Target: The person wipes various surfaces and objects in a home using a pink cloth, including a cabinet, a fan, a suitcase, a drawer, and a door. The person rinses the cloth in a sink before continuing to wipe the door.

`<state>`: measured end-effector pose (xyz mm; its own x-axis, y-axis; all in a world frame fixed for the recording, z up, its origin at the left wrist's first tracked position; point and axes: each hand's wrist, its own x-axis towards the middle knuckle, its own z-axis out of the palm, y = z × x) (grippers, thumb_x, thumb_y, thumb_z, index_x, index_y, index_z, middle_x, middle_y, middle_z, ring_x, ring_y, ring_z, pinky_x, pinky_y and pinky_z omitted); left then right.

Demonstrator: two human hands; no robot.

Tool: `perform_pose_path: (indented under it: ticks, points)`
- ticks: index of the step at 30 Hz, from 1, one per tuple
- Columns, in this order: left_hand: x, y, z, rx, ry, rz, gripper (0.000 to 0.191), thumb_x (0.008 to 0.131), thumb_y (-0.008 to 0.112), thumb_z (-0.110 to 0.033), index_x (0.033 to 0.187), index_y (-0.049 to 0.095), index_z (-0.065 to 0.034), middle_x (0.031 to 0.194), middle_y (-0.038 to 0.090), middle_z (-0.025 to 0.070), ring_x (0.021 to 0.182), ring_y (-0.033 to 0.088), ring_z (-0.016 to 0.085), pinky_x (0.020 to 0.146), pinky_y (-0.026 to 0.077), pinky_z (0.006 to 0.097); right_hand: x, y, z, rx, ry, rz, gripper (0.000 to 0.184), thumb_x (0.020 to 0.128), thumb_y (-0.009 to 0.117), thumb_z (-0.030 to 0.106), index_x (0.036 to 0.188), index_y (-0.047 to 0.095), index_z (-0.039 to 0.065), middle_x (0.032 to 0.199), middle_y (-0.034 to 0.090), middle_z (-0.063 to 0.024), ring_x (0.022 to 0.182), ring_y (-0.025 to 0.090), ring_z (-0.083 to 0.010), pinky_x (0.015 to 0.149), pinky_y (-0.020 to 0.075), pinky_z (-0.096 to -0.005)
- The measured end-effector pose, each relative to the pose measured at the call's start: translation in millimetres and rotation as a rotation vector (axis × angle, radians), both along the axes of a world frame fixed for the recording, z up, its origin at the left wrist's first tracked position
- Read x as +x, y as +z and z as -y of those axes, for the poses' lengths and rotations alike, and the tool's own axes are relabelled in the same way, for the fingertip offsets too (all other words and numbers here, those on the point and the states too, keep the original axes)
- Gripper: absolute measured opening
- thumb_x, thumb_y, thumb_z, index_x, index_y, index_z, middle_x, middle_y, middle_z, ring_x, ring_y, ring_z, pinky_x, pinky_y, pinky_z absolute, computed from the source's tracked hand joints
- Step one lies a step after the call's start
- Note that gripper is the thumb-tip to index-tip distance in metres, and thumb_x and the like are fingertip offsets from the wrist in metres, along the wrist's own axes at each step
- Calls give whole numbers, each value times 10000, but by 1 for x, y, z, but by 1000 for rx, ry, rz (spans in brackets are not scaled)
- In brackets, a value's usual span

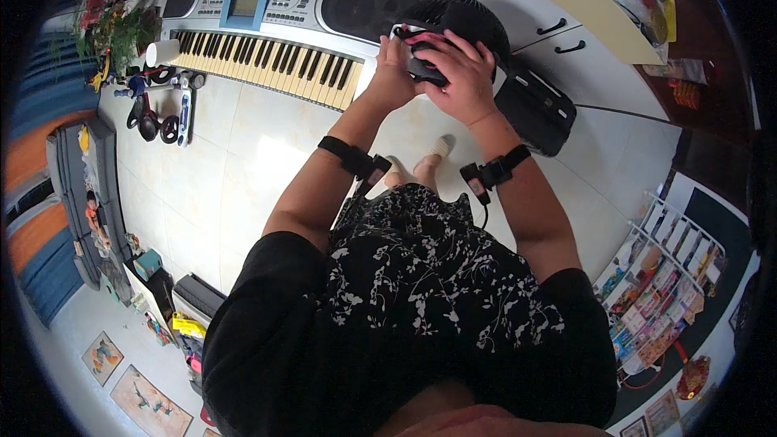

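Observation:
In front of me, both hands are raised close together over the right end of an electronic keyboard (267,67). My left hand (393,76) grips the left side of a small black object (428,67) with a pink part; its exact kind is unclear. My right hand (459,73) lies over the same object from the right, fingers spread across it. Behind the hands is a round black thing with a mesh-like surface (479,15), partly covered by the fingers. Each forearm wears a black strap with a small device.
A black case (537,110) stands on the floor right of my hands, by white cabinet doors (546,0). A white cup-like cylinder (162,53) sits at the keyboard's left end. A child's scooter (184,109) stands on the left, and a white rack of books (658,291) on the right.

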<state>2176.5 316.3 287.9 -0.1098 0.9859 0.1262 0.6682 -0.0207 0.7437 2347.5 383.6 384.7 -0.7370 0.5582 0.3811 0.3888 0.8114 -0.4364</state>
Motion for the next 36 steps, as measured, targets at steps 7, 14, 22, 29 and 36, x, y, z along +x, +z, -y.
perform_pose_path:
  ticks: [7, 14, 22, 29, 36]
  points:
    - [13, 32, 2, -228, 277, 260, 1369, 461, 924, -537, 1523, 170, -118, 1480, 164, 389, 1376, 198, 558, 1128, 251, 550, 72, -63, 8, -92, -195, -316, 374, 727, 647, 106, 1093, 583, 149, 1319, 593, -80, 1305, 473, -342, 1058, 270, -582]
    - [20, 1, 5, 7, 339, 309, 1348, 452, 924, -522, 1489, 209, -41, 1482, 277, 271, 1370, 269, 470, 1131, 239, 502, -48, 6, -37, 23, 85, 253, 359, 741, 670, 241, 1097, 635, 213, 1295, 603, 2, 1307, 477, -257, 1081, 238, -632]
    - [55, 4, 8, 6, 587, 682, 1304, 497, 941, -393, 1454, 136, -25, 1450, 293, 208, 1363, 314, 362, 1130, 265, 410, -153, -11, -43, -63, 286, 1125, 343, 770, 618, 316, 1075, 677, 170, 1133, 685, -69, 1144, 597, -300, 1090, 273, -587]
    - [67, 15, 13, -164, 710, 592, 1410, 552, 890, -462, 1521, -35, -19, 1529, 81, 343, 1449, 80, 468, 1160, 217, 453, -123, 11, -76, -141, 49, 697, 296, 746, 614, 280, 1031, 677, 236, 959, 706, -95, 923, 663, -342, 776, 524, -457]
    - [54, 29, 7, -272, 474, 406, 1319, 543, 872, -488, 1538, 98, -101, 1532, 66, 348, 1428, 136, 488, 1144, 239, 499, -8, -42, -158, -1053, -239, -289, 312, 813, 568, 139, 1111, 656, 105, 954, 694, -58, 861, 659, -159, 789, 519, -309]
